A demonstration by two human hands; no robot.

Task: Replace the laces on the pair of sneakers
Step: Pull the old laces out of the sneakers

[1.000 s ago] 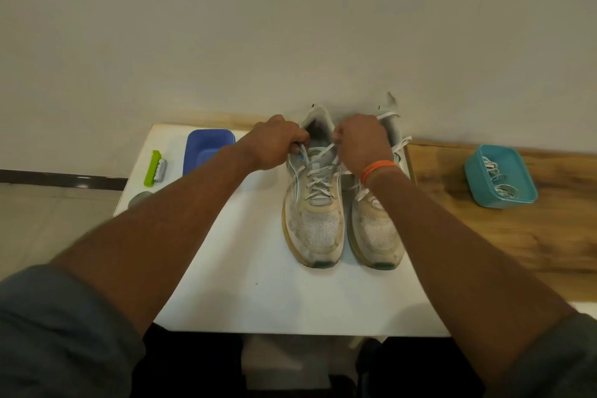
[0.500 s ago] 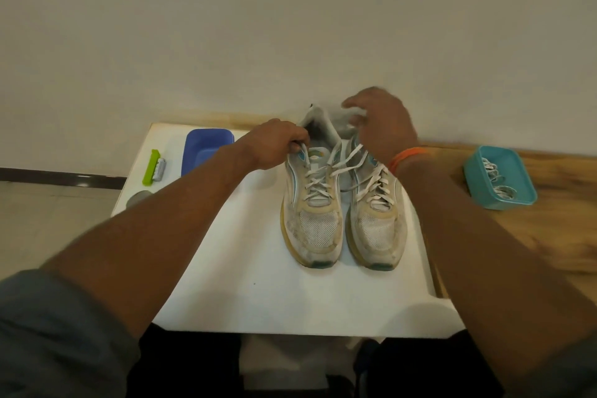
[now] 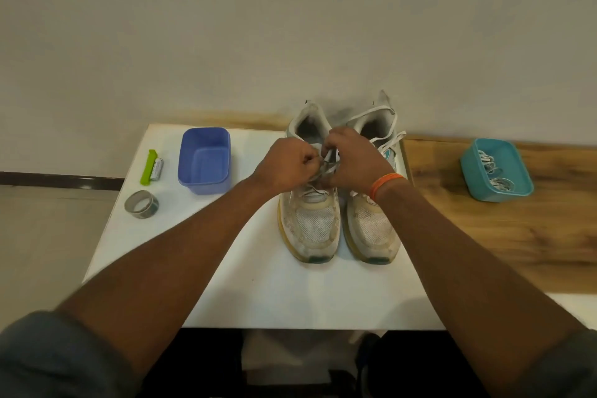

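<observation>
Two worn white sneakers stand side by side, toes toward me, on a white board (image 3: 226,284). Over the top eyelets of the left sneaker (image 3: 311,229), my left hand (image 3: 287,166) and my right hand (image 3: 353,160) sit close together, each pinching a white lace end (image 3: 329,161). The hands hide that shoe's tongue and most of its lacing. The right sneaker (image 3: 371,229) has a loose white lace looped over its collar. An orange band circles my right wrist.
A blue tub (image 3: 204,161), a green brush (image 3: 150,167) and a tape roll (image 3: 141,203) lie left on the board. On the wooden tabletop (image 3: 484,236) at right, a teal tub (image 3: 497,170) holds coiled laces. A wall stands behind the shoes.
My right hand came down from the shoe collars to the left sneaker's laces and now meets my left hand there. The camera view shifted, showing the tape roll.
</observation>
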